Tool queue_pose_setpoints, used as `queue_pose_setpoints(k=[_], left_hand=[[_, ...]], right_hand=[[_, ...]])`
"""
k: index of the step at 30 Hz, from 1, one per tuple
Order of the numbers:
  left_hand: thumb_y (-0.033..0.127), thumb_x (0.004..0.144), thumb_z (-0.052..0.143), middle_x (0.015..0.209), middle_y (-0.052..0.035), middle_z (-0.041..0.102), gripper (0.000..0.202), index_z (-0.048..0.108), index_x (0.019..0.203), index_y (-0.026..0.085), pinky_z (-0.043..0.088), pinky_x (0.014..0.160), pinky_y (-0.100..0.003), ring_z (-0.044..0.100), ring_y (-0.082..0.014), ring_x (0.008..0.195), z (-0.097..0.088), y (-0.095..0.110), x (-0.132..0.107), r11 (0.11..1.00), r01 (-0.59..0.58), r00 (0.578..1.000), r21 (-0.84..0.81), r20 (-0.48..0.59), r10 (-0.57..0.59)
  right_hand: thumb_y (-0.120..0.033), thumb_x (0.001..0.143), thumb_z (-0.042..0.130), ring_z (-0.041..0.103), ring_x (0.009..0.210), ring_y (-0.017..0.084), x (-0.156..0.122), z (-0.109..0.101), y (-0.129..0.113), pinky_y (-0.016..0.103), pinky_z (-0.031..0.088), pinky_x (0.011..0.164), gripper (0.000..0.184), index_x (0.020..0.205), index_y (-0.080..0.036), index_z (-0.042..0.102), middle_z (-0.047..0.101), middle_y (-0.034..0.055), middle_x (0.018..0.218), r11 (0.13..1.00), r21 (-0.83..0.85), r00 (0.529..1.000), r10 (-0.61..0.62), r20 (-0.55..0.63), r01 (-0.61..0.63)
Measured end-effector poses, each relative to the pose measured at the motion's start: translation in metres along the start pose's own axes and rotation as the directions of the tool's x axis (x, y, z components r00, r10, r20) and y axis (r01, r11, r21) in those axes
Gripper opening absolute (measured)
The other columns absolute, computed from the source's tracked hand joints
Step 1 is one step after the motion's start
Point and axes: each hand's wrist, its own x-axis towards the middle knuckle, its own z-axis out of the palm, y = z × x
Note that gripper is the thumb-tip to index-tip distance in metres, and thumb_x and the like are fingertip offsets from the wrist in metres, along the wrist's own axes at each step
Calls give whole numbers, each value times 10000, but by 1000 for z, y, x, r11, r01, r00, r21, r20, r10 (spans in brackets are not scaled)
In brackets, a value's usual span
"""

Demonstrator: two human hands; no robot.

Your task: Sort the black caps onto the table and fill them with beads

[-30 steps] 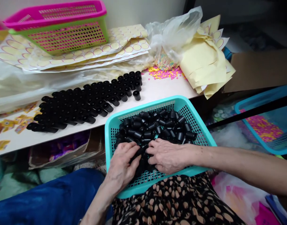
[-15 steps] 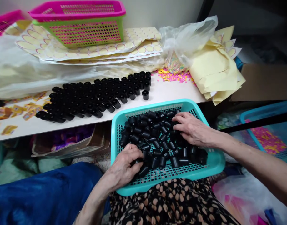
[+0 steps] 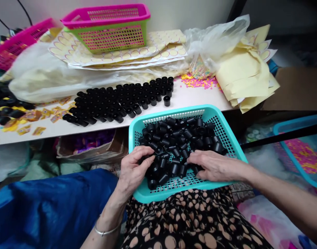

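A turquoise basket rests against my lap, holding a heap of small black plastic cylinders. At the basket's left side, my left hand is curled, with a black cylinder showing between its thumb and fingers. My right hand reaches over the front right of the basket. Its fingers stretch into the heap, with thumb and forefinger apart and black pieces beneath them; the fingertips are partly hidden. On the white table, many more black cylinders stand upright in close rows, with a single cylinder at their right end.
A pink-and-green basket sits on printed sheets at the back. Pink and yellow bits lie beside a plastic bag and crumpled yellow paper. Small orange packets are scattered left. A blue basket stands right.
My right hand has moved from the basket's far right toward its front middle, and black cylinders now show at the back right. My left hand has shifted slightly. The camera view has swung left.
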Motion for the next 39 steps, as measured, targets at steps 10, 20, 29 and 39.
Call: queue_pose_setpoints(k=[10, 20, 29, 39], left_hand=[[180, 785, 604, 993, -52, 654, 117, 660, 887, 169, 489, 856, -288, 608, -172, 944, -1, -9, 13, 991, -15, 999, 133, -42, 20], [194, 803, 538, 1065, -64, 613, 175, 623, 954, 175, 469, 886, -303, 581, -190, 998, -5, 1, 11, 973, 93, 986, 211, -155, -61], [147, 788, 464, 976, -67, 629, 265, 565, 1031, 183, 465, 728, -292, 600, -178, 813, -2, -4, 18, 928, 158, 984, 337, 23, -176], [128, 790, 451, 681, -12, 539, 147, 532, 676, 173, 366, 602, -261, 499, -135, 621, -2, 4, 37, 867, 60, 956, 495, 222, -193]], right_hand=[[-161, 769, 523, 535, 819, 174, -8, 1, 13, 303, 433, 720, 224, 986, -198, 563, 578, 27, 924, 980, 156, 984, 140, -114, -121], [-162, 820, 476, 433, 1021, 249, 61, 0, -51, 396, 413, 860, 156, 904, -141, 606, 548, 123, 1101, 878, -357, 900, -399, -175, 320], [-572, 671, 643, 441, 1036, 345, 102, -10, -34, 633, 282, 944, 489, 900, -141, 687, 545, 142, 1013, 854, -483, 968, -245, -48, 192], [-247, 790, 582, 362, 1217, 310, 5, -12, 7, 550, 238, 1039, 207, 974, -186, 653, 521, 110, 1247, 951, -304, 988, 2, -156, -50]])
